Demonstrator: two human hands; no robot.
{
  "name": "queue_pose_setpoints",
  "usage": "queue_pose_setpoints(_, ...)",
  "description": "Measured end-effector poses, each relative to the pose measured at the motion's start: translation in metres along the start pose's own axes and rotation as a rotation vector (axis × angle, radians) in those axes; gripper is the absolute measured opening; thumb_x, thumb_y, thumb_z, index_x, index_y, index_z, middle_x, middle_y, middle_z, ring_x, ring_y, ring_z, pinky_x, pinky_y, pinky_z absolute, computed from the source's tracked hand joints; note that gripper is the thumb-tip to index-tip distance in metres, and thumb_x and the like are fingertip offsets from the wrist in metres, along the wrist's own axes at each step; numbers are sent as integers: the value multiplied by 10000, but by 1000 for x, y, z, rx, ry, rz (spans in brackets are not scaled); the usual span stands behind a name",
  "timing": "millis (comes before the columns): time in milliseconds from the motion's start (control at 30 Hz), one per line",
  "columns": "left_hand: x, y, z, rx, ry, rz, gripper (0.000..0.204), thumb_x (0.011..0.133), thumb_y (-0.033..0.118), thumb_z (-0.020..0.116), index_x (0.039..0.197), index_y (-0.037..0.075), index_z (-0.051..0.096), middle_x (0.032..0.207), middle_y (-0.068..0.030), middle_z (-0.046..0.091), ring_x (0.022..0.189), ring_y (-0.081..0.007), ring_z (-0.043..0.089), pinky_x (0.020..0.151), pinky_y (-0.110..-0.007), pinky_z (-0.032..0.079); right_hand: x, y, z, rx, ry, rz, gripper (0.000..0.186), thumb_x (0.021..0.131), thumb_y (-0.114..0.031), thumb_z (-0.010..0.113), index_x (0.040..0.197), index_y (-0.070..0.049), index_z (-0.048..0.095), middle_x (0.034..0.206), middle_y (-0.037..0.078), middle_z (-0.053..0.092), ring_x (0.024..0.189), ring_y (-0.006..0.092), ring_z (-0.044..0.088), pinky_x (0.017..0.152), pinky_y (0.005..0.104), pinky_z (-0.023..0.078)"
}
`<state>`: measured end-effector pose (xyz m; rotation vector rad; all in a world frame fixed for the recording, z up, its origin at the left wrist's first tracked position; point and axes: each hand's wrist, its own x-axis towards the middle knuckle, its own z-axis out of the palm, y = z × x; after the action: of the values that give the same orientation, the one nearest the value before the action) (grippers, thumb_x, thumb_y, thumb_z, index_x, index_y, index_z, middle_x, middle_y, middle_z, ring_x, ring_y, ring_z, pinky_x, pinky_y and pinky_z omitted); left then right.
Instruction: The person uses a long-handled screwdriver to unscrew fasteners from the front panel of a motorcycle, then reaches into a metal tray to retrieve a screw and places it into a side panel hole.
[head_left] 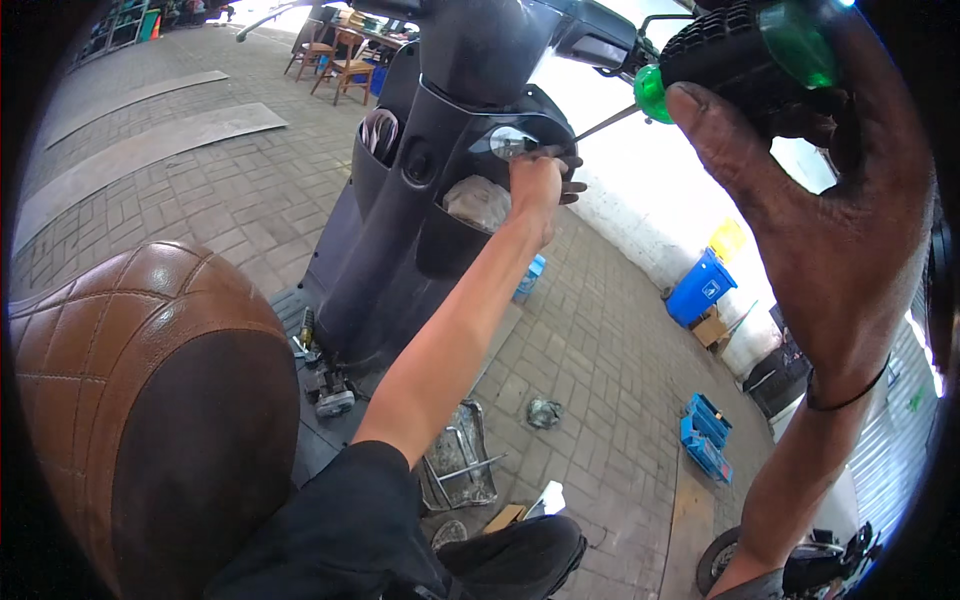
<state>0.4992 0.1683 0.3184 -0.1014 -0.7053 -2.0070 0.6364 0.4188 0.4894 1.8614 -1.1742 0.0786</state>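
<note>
In front of me stands a dark grey scooter (345, 270), its inner front panel facing me. My left hand (540, 188) is at the panel's upper right, above the pocket, with some fingers stretched out and apart. Its fingertips partly hide the panel there. Close to the camera at the upper right, my right hand (830, 220) grips the green and black handle of a screwdriver (715, 55). The thin shaft slants down left toward the panel near my left fingers; its tip is hidden. A crumpled pale plastic bag (477, 203) fills the pocket below my left hand.
A brown and black seat (190, 370) is at the left. Metal parts (330, 385) lie on the footboard; a metal tray (465, 465) with tools is on the paved floor. A blue toolbox (706, 438), a blue bin (700, 287) and a motorbike wheel (717, 560) stand to the right.
</note>
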Motion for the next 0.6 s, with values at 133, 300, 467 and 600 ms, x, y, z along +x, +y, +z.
queue_pose_setpoints(133,-5,0,-4,59,-71,101,336,845,10,497,1157,-43,610,1025,-140,717,693,-212,705,601,-335,530,8,4,14,17,11,-19,450,859,-95,724,1271,-66,544,1201,255,637,1134,419,623,926,451,558)
queue_pose_setpoints(300,-15,9,-5,405,-159,215,392,829,22,520,1200,-57,619,1009,-130,717,723,-199,702,613,-322,518,13,8,32,58,40,-23,443,853,-103,725,1258,-61,552,1184,252,642,1118,416,628,916,452,559)
queue_pose_setpoints(467,-37,37,5,596,14,796,273,819,1,566,1055,-32,699,920,-150,705,745,-213,698,670,-351,525,18,7,25,88,82,26,436,847,-112,725,1246,-56,559,1166,249,647,1101,413,633,905,453,560)
queue_pose_setpoints(600,-97,104,-24,286,41,1012,403,945,179,517,1293,-23,500,1235,-183,604,1039,-269,636,893,-367,505,-1,30,68,197,156,85,430,842,-119,725,1236,-51,565,1152,247,651,1088,411,638,897,454,560)
